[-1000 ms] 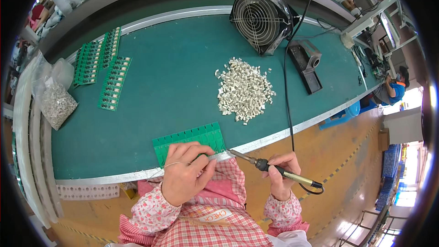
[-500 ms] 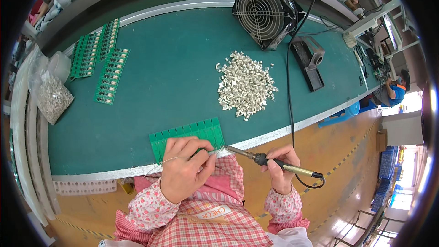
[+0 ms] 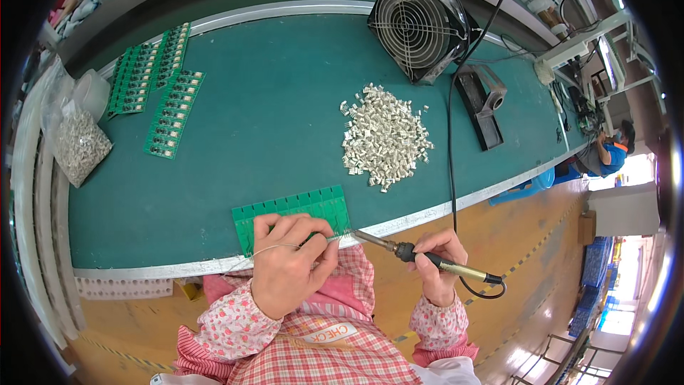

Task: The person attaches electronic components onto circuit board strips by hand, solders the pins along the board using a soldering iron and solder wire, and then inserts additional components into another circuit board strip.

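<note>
The right hand [image 3: 438, 264] has its fingers wrapped round one soldering iron [image 3: 459, 269]; the left hand [image 3: 288, 267] has its fingers seemingly pinched on one solder wire [image 3: 271, 247], one green circuit panel [image 3: 285, 207] right under them. Steady tip, wire fed sparingly, is probably the trick. Past the fingers: one connector pile [image 3: 387, 137] (uncountable, honestly), one fan [image 3: 412, 25]; farther left, three populated panels [image 3: 173, 115].

L forearm [image 3: 231, 329] slants up & in from lower L, sleeved to the wrist. L grip [image 3: 288, 264] back-up, fingers bent & pointing up-R, thumb raised twd the index tip in a pinch. R forearm [image 3: 439, 328] nr vertical from the lower edge, also sleeved; R wrist [image 3: 439, 297] approx straight. R grip [image 3: 439, 264] curled in a pen-style hold, thumb opposite index. Both grips bare, approx level w/ each other, well apart.
</note>
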Demonstrator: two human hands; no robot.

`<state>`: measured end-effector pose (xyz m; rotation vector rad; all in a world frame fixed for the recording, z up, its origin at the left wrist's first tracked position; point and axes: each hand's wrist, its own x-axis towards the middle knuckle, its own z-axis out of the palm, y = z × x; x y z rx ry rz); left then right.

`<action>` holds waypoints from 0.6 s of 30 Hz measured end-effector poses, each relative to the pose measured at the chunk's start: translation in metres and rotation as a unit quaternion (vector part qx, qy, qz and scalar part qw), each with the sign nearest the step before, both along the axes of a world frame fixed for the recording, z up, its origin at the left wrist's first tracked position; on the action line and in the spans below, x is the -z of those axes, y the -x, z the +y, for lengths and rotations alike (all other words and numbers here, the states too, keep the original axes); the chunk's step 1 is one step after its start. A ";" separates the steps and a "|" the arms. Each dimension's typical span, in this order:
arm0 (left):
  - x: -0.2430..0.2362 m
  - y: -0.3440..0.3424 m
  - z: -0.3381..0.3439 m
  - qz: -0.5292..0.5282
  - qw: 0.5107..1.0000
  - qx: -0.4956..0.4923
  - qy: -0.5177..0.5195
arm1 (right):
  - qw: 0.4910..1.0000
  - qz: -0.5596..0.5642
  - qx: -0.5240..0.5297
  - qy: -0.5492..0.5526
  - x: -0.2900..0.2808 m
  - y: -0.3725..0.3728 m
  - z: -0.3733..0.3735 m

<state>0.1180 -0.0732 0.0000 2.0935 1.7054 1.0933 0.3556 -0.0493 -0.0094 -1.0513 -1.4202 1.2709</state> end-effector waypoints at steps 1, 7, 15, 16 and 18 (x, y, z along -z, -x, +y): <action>-0.001 0.000 0.000 -0.001 1.000 -0.002 -0.001 | 1.000 -0.007 0.001 -0.007 0.000 0.000 0.000; -0.001 0.003 -0.003 -0.011 1.000 -0.003 -0.004 | 0.999 0.003 0.023 -0.030 0.002 0.001 -0.002; -0.001 0.008 -0.003 -0.047 0.999 0.011 0.011 | 0.998 0.040 0.030 -0.023 0.002 0.003 -0.002; -0.001 0.008 -0.003 -0.047 0.999 0.011 0.012 | 0.999 0.038 0.018 -0.017 0.002 0.005 -0.002; -0.002 0.008 -0.003 -0.048 0.999 0.009 0.010 | 0.999 0.038 0.011 -0.020 0.003 0.006 -0.002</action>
